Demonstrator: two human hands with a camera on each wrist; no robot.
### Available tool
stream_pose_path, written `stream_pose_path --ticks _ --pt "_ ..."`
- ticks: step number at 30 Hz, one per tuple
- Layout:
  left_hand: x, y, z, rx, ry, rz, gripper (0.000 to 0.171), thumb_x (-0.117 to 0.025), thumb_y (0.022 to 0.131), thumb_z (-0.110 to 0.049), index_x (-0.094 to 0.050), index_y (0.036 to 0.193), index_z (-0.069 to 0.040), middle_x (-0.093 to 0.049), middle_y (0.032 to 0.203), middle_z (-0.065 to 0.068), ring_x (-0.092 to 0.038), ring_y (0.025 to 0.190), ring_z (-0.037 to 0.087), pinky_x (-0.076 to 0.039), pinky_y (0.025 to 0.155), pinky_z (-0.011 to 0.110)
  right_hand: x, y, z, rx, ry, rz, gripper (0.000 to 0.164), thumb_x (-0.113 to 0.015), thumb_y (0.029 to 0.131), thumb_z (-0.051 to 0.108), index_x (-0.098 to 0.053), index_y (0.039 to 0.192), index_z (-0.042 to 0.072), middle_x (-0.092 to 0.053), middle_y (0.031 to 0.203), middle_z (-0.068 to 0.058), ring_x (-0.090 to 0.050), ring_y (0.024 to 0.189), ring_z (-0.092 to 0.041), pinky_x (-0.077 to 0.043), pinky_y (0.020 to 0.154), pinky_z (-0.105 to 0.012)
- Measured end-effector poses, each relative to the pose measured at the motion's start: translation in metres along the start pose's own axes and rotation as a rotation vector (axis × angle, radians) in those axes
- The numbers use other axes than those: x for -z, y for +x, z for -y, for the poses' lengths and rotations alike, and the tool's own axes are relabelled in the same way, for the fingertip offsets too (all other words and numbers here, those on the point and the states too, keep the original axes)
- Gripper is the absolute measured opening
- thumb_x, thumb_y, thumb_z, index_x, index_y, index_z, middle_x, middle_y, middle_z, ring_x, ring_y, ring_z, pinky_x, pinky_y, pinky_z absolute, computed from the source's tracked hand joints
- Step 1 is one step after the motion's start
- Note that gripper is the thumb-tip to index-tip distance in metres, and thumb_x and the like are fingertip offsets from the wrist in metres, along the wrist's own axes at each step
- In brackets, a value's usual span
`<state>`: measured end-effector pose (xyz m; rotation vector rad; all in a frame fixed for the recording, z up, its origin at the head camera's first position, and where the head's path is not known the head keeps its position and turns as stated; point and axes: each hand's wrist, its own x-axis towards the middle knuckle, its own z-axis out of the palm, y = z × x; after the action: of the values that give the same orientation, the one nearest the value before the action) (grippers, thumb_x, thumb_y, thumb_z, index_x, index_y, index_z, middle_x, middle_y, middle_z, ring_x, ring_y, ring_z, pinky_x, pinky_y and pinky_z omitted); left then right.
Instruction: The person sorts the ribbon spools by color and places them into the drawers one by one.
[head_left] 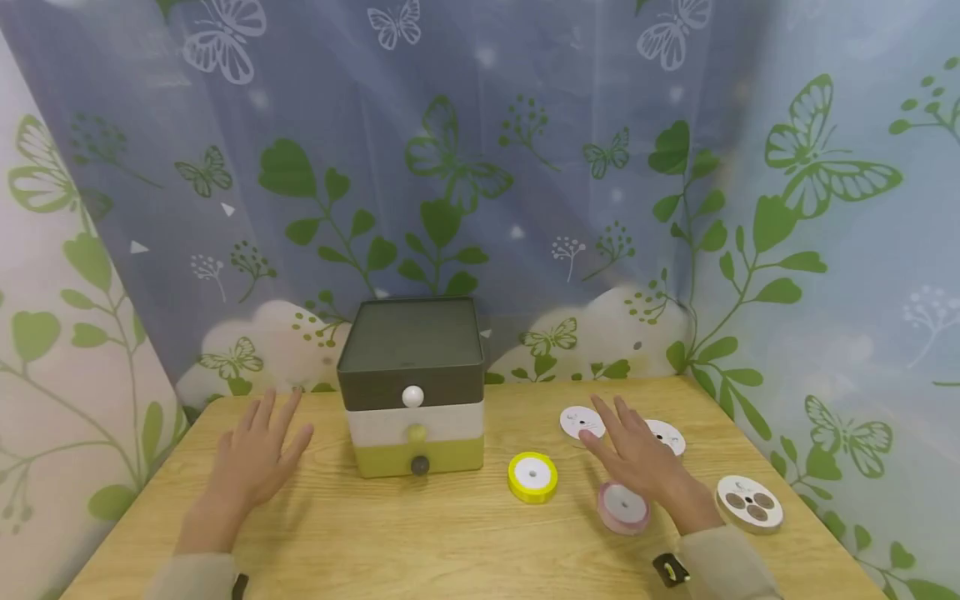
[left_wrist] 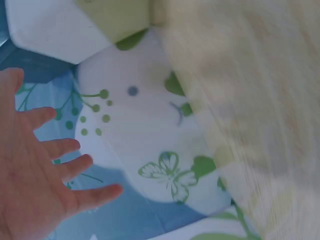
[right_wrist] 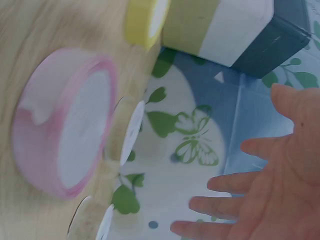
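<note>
My left hand (head_left: pixel 255 454) hovers over the table to the left of a stacked drawer box (head_left: pixel 411 342), fingers spread and holding nothing. My right hand (head_left: pixel 637 450) is held out flat above several ribbon spools on the right, also without anything in it. Just below it lies a pink ribbon spool (head_left: pixel 624 508), large in the right wrist view. A yellow ribbon spool (head_left: pixel 533 477) sits between the box and that hand. Two white-faced spools lie farther back, one a white spool (head_left: pixel 582 422), the other a partly covered spool (head_left: pixel 666 437). At the far right is a spool with brown holes (head_left: pixel 750 503).
The box has a dark top tier, a white middle and a yellow-green bottom, each with a round knob (head_left: pixel 413 397) in front. A wooden table (head_left: pixel 420 542) carries everything. Behind and beside it hangs a curtain (head_left: pixel 525 208) printed with leaves and butterflies.
</note>
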<state>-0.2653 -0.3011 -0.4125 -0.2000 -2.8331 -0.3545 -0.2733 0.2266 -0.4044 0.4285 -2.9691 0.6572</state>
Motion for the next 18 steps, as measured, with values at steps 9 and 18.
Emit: stream_pose_path --ticks 9,18 --pt "0.041 0.024 -0.005 -0.086 -0.513 0.030 0.064 -0.041 0.112 -0.038 -0.020 0.166 -0.011 -0.019 0.168 0.031 -0.025 0.148 0.059 -0.028 0.109 0.082 0.007 0.005 0.019 0.126 0.101 -0.048 0.072 -0.046 0.109 0.048 -0.024 0.165 0.007 -0.033 0.166 -0.025 -0.037 0.149 -0.050 -0.037 0.114 -0.071" --pt "0.070 0.054 -0.024 -0.102 -0.505 0.072 0.060 -0.042 0.111 -0.042 -0.031 0.164 -0.014 -0.034 0.164 0.026 -0.047 0.139 0.053 -0.052 0.099 0.066 0.008 0.010 0.032 0.163 0.142 -0.017 0.070 -0.045 0.110 0.046 -0.021 0.166 0.012 -0.028 0.170 -0.018 -0.033 0.153 -0.046 -0.031 0.120 -0.069"
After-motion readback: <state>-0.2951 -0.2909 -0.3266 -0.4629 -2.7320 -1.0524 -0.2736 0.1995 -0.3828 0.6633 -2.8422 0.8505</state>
